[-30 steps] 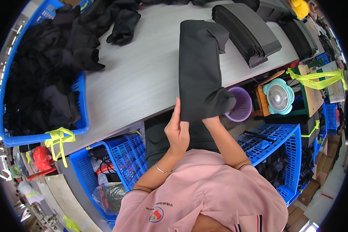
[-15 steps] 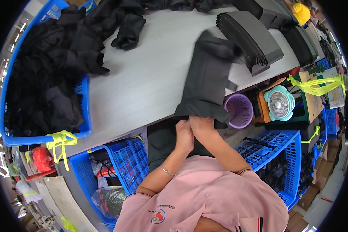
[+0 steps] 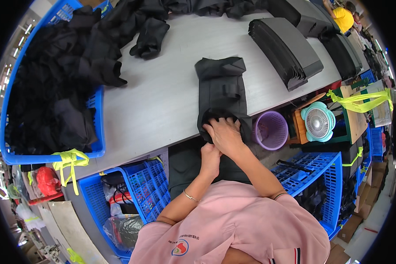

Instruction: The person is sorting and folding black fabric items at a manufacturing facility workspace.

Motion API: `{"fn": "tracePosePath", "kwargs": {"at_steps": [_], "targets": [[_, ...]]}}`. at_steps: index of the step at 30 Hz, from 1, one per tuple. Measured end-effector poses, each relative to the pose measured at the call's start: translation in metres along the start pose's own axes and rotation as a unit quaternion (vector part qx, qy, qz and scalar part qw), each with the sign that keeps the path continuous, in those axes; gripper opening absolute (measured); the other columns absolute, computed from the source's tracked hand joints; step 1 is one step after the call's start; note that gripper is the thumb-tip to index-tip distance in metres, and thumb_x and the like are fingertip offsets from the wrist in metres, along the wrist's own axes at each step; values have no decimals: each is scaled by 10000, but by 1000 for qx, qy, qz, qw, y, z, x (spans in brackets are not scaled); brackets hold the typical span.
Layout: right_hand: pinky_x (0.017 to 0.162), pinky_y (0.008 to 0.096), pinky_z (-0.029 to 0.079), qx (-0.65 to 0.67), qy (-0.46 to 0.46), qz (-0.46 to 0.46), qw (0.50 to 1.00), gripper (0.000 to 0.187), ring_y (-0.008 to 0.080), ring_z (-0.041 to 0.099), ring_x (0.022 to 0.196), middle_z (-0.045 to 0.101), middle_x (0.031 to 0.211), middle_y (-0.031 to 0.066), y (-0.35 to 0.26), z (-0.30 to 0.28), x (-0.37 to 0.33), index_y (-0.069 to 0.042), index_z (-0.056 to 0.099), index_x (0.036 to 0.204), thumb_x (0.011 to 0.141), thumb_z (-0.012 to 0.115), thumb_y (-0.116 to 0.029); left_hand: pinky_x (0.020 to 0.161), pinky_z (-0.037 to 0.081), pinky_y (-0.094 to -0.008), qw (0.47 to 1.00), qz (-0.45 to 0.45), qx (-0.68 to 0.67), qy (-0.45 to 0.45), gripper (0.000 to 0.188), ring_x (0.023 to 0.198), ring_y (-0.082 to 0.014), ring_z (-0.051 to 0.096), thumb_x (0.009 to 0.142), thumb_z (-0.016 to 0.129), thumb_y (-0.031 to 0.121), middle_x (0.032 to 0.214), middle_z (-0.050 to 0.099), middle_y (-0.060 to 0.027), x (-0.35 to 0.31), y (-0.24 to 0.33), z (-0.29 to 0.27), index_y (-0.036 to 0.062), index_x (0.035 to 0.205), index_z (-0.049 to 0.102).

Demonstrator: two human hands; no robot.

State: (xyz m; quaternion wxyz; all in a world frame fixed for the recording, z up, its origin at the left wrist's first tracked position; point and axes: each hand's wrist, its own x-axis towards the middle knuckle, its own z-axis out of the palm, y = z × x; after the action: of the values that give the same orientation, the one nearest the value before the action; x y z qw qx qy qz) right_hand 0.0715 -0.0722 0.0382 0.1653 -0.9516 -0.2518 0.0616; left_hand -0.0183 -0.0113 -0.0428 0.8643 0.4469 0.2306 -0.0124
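Workroom w/ a pale gray table (image 3: pixel 163 83) running diagonally across the frame, its near edge about mid-pic. Task piece is a black cloth piece (image 3: pixel 209 94) w/ a small strap loop (image 3: pixel 231 91) on top; it lies just above frame center, long side pointing away from the person, open end at the table's near edge, prob. b/c that puts the mouth right at the hands. R hand (image 3: pixel 225 136) sits at that open end, fingers spread & partly inside the mouth, not clenched; prob. splayed to keep the cloth apart. L hand (image 3: pixel 210 158) is curled just below, at the near rim; looks like a pinch steadying the edge, but the contact's hidden, so can't tell for sure. Upper L: blue crate (image 3: pixel 99 127) heaped w/ loose black cloth (image 3: pixel 53 88), spilling onto the tabletop, prob. set there for easy reach. Upper R: stack of black panels (image 3: pixel 292 44), folded & lined up neatly, presumably so they stay flat & apart from the loose heap. R of center, below the table edge: purple basket (image 3: pixel 280 125), then a teal fan (image 3: pixel 318 122) facing the person, prob. for air. Lower L: another blue crate, under-table (image 3: pixel 147 185), holding bagged stuff, likely stowed low to save table space.
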Motion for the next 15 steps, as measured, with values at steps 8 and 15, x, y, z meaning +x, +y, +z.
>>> {"fn": "tracePosePath", "kwargs": {"at_steps": [8,15], "targets": [[796,546,449,29,16,2,999,289,368,616,974,661,1030,146,7,11,-20,-138,671,1048,950,560,-386,636,497,-201,963,206,136,112,167,725,-60,573,885,684,-38,938,600,-27,-32,78,5,-10,1032,610],[846,542,423,86,0,-37,996,216,373,601,1007,651,1024,129,16,10,-38,-124,670,1025,915,596,-295,810,527,-315,797,404,445,-65,216,953,-236,678,914,609,-27,1135,674,-120,29,151,22,-10,1125,650]]}}
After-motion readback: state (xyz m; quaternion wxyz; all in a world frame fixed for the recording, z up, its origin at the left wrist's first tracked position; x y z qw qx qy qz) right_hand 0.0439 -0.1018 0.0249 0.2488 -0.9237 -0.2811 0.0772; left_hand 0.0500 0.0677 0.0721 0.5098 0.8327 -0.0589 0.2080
